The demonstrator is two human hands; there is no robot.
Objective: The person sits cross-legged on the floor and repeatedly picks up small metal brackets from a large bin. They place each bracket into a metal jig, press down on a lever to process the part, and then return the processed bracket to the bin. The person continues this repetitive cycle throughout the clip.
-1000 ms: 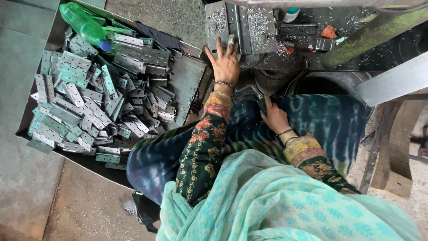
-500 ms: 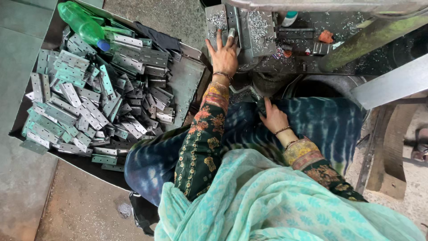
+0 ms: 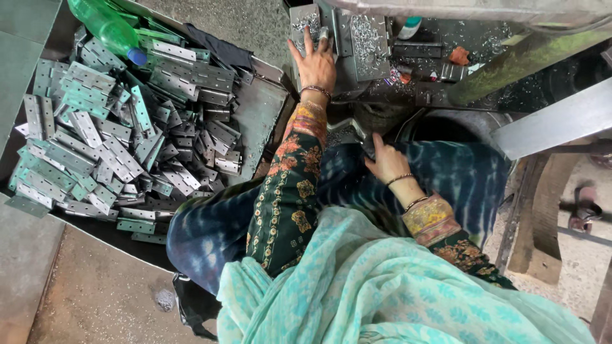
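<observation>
While spread flat, fingers apart, left hand presses a grey metal plate on the far machine bed, amid metal shavings. Right hand, loosely open, rests on the blue-clad lap. Left: tray heaped with metal hinges, green bottle on top.

Hinge pile + bottle crowd tray; bare strip free.

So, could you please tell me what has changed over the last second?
Very little: the left hand stays flat on the metal piece on the machine bed, the right hand stays in the lap. The hinge pile and green bottle lie unmoved.
</observation>
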